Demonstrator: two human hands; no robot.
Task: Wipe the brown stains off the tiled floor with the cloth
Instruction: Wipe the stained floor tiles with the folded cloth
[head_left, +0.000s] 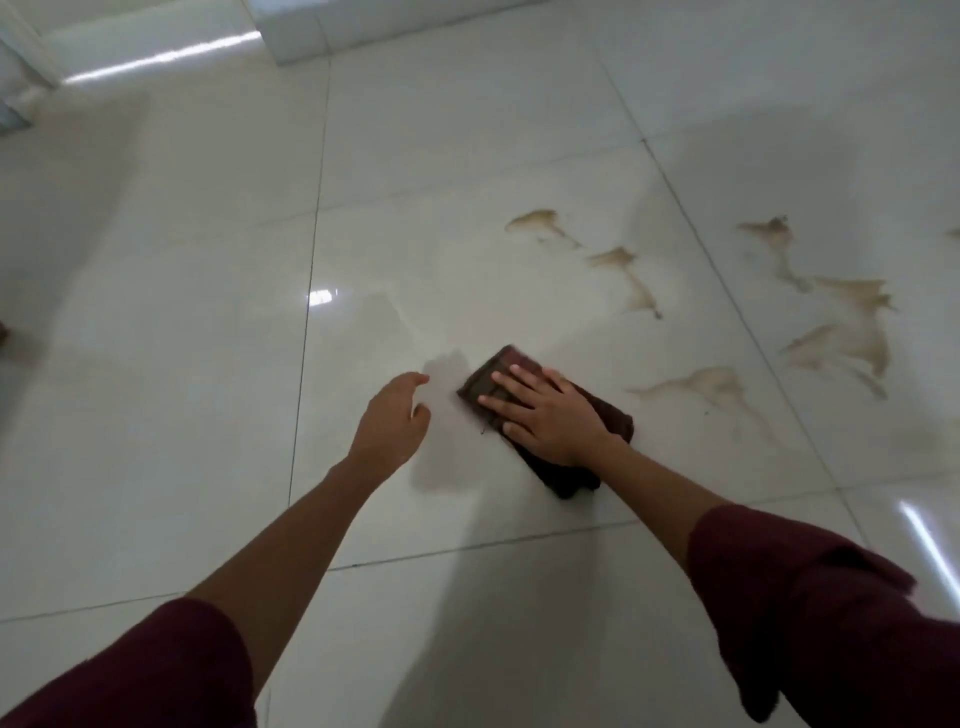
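A folded dark brown cloth (615, 415) lies flat on the glossy white tiled floor (182, 389). My right hand (545, 415) presses on it with fingers spread straight. To the left of the cloth, my left hand (395, 426) hovers with fingers loosely curled and holds nothing. Several brown stains mark the tiles to the right and beyond the cloth: one (701, 384) close to it, a streaked pair (623, 270) farther back, and a larger patch (841, 332) at the right.
A white tiled wall base (311, 31) stands at the top, and a door frame edge (26, 57) at the top left. A small dark object (2, 332) shows at the left edge. Bare tiles stretch to the left and front.
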